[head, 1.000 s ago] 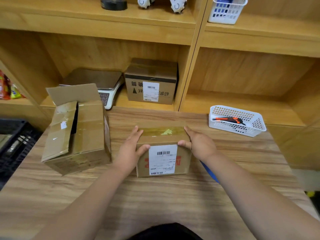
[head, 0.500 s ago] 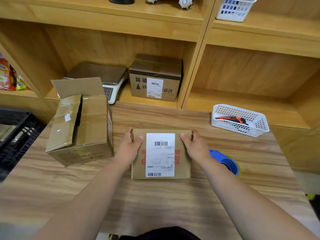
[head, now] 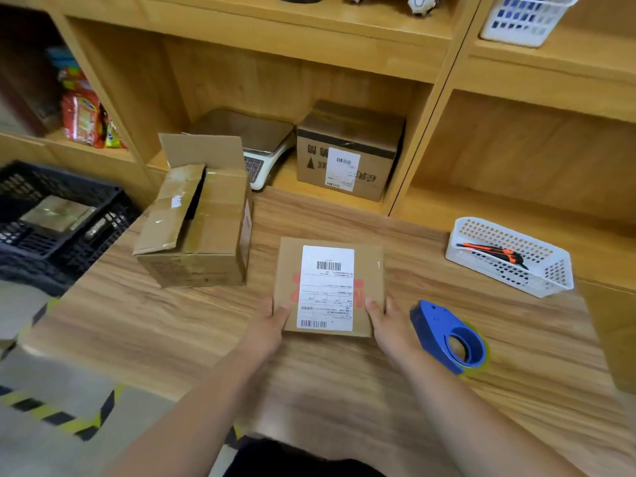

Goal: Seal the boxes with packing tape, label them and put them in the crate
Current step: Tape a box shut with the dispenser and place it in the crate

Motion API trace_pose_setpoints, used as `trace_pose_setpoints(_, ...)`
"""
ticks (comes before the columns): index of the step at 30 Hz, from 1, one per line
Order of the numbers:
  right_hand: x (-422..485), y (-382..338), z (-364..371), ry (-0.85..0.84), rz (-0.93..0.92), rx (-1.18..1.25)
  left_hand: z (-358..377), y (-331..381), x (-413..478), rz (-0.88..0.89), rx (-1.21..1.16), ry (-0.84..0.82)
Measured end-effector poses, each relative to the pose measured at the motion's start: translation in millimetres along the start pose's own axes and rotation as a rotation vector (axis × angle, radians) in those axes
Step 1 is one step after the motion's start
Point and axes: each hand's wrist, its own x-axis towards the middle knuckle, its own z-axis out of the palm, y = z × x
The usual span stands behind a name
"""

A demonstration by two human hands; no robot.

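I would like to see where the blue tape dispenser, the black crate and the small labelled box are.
blue tape dispenser [head: 434,322]: head view, blue body.
black crate [head: 109,233]: head view, right wall.
small labelled box [head: 327,287]: head view, white label.

Wood-grain tabletop [head: 172,325] fills middle of view; even, soft light, faint sheen toward near edge. Behind it, light wooden shelving unit [head: 309,46]: open cubbies, back panels of same wood, slanting upright divider [head: 437,115] between left and right bays. Lower left: smooth grey floor [head: 51,452], yellow-and-black hazard tape [head: 62,416] laid across it near table corner.
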Motion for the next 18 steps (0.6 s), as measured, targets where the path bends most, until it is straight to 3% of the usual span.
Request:
trace_pose_setpoints(8, -20, 6, 10, -0.189, -0.064, -0.151, -11, -26, -66, -0.165, -0.211, 0.136)
trace_pose_setpoints(18, -62, -24, 104, -0.439, -0.186, -0.208, -84, -82, -135, -0.295, -0.348, 0.372)
